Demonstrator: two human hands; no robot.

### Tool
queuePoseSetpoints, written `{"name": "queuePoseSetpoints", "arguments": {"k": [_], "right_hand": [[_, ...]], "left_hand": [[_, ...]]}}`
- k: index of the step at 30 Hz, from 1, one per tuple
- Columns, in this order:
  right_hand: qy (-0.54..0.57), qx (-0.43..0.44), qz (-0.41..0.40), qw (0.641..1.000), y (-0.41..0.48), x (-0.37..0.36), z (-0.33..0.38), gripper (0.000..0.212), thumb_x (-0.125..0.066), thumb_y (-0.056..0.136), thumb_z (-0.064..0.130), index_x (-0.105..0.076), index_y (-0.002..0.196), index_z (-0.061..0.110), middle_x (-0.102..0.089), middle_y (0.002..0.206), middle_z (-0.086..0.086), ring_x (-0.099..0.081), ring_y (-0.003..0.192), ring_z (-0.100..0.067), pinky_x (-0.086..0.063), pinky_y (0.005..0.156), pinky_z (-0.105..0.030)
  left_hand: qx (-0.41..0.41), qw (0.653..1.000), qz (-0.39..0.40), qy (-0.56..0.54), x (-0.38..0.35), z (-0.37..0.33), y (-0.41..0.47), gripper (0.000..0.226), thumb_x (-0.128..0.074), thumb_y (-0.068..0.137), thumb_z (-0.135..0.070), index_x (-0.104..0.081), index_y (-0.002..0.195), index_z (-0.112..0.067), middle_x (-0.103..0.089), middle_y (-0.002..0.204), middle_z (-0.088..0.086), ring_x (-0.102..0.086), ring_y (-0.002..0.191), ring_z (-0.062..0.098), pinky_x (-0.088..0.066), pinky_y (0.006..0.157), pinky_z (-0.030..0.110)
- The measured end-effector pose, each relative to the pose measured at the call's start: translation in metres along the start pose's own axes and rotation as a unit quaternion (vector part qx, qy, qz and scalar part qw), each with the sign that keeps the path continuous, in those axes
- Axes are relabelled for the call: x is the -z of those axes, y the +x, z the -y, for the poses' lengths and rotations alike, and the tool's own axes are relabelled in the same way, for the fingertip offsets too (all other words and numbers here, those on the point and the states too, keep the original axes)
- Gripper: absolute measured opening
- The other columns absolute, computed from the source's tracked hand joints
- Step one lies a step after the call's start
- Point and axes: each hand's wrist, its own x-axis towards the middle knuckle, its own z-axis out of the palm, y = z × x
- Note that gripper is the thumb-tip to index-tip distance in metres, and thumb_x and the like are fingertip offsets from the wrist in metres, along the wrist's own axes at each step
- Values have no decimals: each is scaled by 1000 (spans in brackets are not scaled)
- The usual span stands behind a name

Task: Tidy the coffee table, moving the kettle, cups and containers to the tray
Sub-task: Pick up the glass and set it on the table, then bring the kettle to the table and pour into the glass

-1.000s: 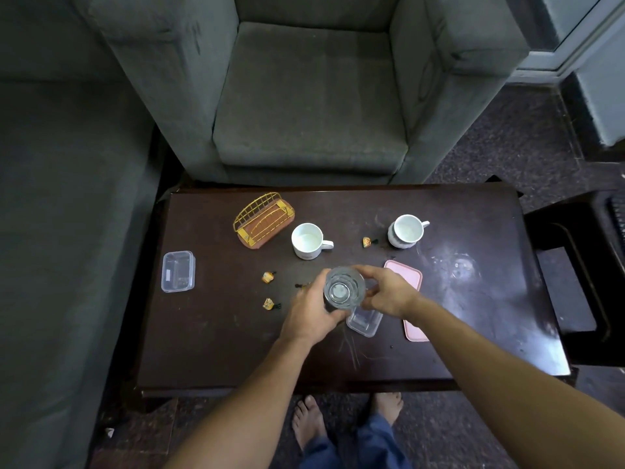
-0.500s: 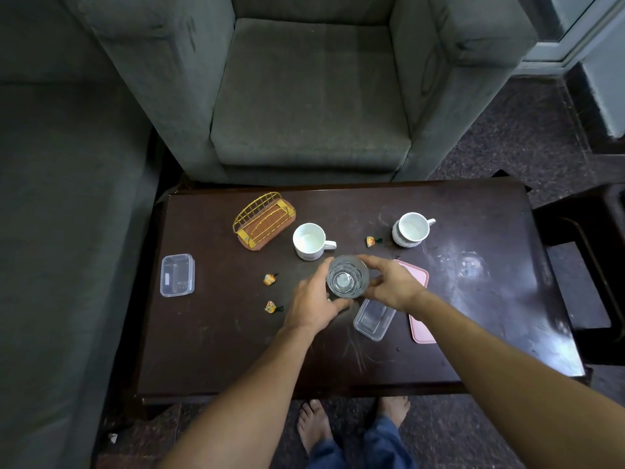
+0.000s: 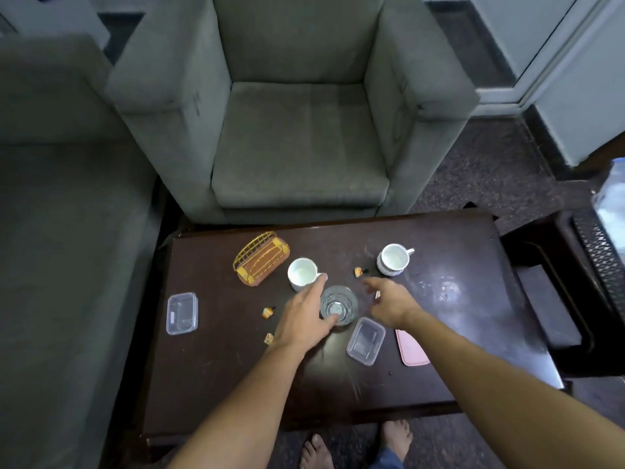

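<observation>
A clear ribbed glass (image 3: pixel 338 306) stands on the dark coffee table (image 3: pixel 473 299), between my hands. My left hand (image 3: pixel 304 316) lies against its left side, fingers straight and thumb at its base. My right hand (image 3: pixel 389 302) hovers just right of the glass, fingers spread, holding nothing. Two white cups stand behind: one (image 3: pixel 302 274) by my left fingertips, one (image 3: pixel 392 260) further right. A clear container (image 3: pixel 366 340) sits right of the glass, another (image 3: pixel 182 313) at the table's left. A flat pink tray (image 3: pixel 412 350) lies under my right wrist.
A gold wire basket (image 3: pixel 260 257) stands left of the near cup. Small wrapped sweets (image 3: pixel 267 312) lie scattered on the table. A grey armchair (image 3: pixel 297 137) is beyond the table, a sofa (image 3: pixel 67 231) to the left, a dark side table (image 3: pixel 558 282) to the right.
Both hands held the glass above the table; now it stands on the table. My right hand has let go and drawn right, and my left fingers have straightened beside it.
</observation>
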Motion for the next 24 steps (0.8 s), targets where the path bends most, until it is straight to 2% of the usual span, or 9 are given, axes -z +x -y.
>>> {"name": "queuePoseSetpoints", "arguments": {"k": [2,7,10,13,18,24], "right_hand": [[5,1,-28,1000,-12,20,10,59,-60,85,2,-60,141,20,-69,128,-4,-66,115,-25,-44,96,-19],[-4,40,-105,994,-70,74,42,29,-65,90,9,-73,118,14,-75,108,-6,-68,111,-28,-40,78,-19],[-18,66,-158,985,-119,113,61,28,-61,91,13,-74,116,12,-76,117,-10,-67,113,-31,-49,90,-30],[-21,93,-234,968,-162,156,72,20,-59,93,15,-74,104,9,-75,111,-18,-67,105,-40,-50,84,-39],[44,65,-349,934,-224,225,46,22,-56,98,17,-71,92,4,-74,99,-23,-67,96,-42,-52,82,-44],[84,11,-429,899,-275,280,-29,25,-56,95,17,-77,106,18,-79,106,-9,-69,103,-30,-51,84,-34]], "left_hand": [[-33,999,-25,22,23,-21,3,79,-71,88,-37,-31,155,-24,-50,148,-3,-46,137,21,-39,110,34],[-122,986,-52,97,73,-91,-13,62,-51,100,-42,-35,154,-18,-47,149,1,-42,137,21,-32,116,32],[-175,976,-74,104,100,-147,-26,55,-46,102,-38,-40,152,-16,-50,147,2,-44,135,22,-33,116,33],[-241,957,-115,111,124,-209,-32,47,-47,103,-32,-50,145,-12,-59,137,8,-52,125,27,-35,111,35],[-307,933,-165,90,134,-317,-41,38,-50,102,-22,-60,135,-5,-66,124,17,-59,111,37,-38,102,40],[-362,921,-106,92,92,-421,-54,41,-39,105,-27,-53,141,-12,-60,134,13,-53,120,34,-37,105,40]]}}
